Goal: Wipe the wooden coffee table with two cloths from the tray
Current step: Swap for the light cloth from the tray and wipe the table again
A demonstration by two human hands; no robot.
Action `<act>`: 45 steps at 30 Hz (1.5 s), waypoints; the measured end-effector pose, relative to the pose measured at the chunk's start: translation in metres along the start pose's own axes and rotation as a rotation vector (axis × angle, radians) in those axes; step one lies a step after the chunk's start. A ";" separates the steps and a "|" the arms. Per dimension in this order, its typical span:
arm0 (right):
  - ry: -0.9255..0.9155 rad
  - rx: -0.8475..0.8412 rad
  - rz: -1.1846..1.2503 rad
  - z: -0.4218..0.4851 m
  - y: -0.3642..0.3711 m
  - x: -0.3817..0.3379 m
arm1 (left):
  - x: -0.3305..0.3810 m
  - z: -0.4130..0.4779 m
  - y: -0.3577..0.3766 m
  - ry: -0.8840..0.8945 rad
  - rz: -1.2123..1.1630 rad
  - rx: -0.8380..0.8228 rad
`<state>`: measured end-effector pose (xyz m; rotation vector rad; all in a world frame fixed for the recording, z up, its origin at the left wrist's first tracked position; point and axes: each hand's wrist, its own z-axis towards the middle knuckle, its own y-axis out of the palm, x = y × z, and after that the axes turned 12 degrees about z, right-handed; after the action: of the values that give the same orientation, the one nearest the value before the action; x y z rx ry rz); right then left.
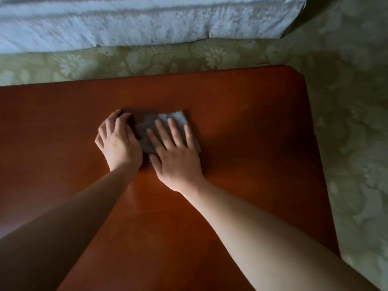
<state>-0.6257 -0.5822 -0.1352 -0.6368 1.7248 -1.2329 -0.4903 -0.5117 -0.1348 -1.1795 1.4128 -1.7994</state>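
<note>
A shiny red-brown wooden table [241, 97] filled most of the view. Its far right corner was round. Two bare arms reached out over the table top, and both hands were near the middle of it, close side by side.

The right hand [176, 154] lay flat on a small light grey cloth [175, 118] with a zigzag edge. Its fingers [162, 133] were straight and spread apart, and they pressed the cloth down onto the wood. The palm covered the near part of the cloth. Only the far edge and the right side of the cloth peeked out past the hand.

The left hand [118, 142] sat just to the left, with its thumb side almost touching the right hand. Its fingers [123, 119] were bent, and they curled down over the left edge of a dark cloth [140, 117] and held it against the table. That dark cloth lay flat on the wood and met the grey cloth between the two hands. It was in shadow, so where one cloth stopped and the other began was hard to tell.

A pale green carpet [348, 127] with a flower pattern lay on the floor beyond the table and to its right. Past the carpet, at the top, there was a blurry white and blue fabric [126, 24].
</note>
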 end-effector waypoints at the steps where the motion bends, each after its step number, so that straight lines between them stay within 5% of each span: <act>1: -0.058 -0.008 -0.008 0.005 -0.001 0.008 | 0.002 0.000 0.001 0.002 0.020 -0.004; 6: -0.009 0.063 0.010 0.021 -0.024 0.074 | 0.042 0.006 0.016 -0.044 0.140 -0.034; 13: 0.461 0.240 -0.040 -0.001 -0.081 0.229 | 0.129 0.015 0.051 -0.029 0.254 -0.052; 18: 0.667 0.271 -0.038 -0.036 -0.087 0.233 | 0.130 0.013 0.053 -0.040 0.294 -0.032; 31: -0.149 0.076 0.007 0.095 -0.059 0.137 | 0.131 0.015 0.051 -0.054 0.284 -0.050; 36: 0.183 0.271 -0.028 0.074 -0.082 0.207 | 0.132 0.014 0.050 -0.056 0.334 -0.051; 41: 0.444 0.190 -0.039 0.011 -0.111 0.283 | 0.133 0.015 0.050 -0.045 0.348 -0.055; 45: 0.501 0.180 -0.034 -0.018 -0.103 0.267 | 0.132 0.015 0.051 -0.034 0.330 -0.049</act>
<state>-0.7754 -0.8273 -0.1361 -0.2605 1.9750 -1.6511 -0.5417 -0.6437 -0.1437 -0.9306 1.5373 -1.5174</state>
